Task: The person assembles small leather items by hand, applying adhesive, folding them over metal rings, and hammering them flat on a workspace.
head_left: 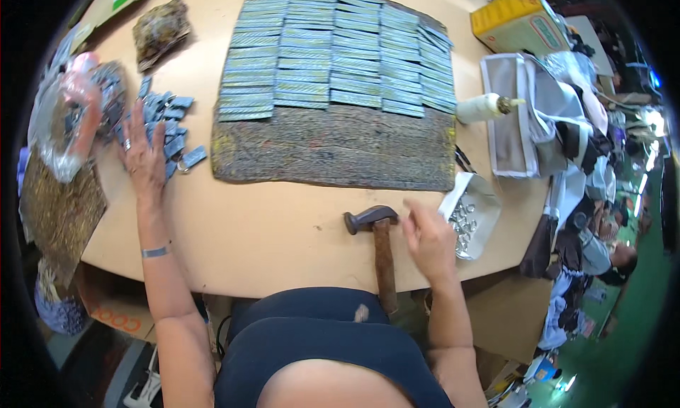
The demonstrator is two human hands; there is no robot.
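Note:
My left hand point(144, 160) lies flat with fingers spread at the edge of a pile of small blue denim tabs point(174, 144), some with metal rings. My right hand point(429, 238) is above the table, its fingers curled; what they hold, if anything, is hidden. Just left of it lies a hammer point(383, 245) with a dark metal head and a brown handle that overhangs the near edge. Beside it on the right stands a white open box point(482, 220) with silver metal rings. Beyond both hands, rows of blue denim strips point(304, 54) cover most of a dark speckled mat point(333, 149).
A white glue bottle point(482, 108) lies right of the mat, near a grey-white fabric bin point(511, 117). A yellow tin point(520, 18) stands far right. At left are a clear plastic bag point(74, 125) and a speckled fibre block point(161, 31). Another person point(609, 256) is at far right.

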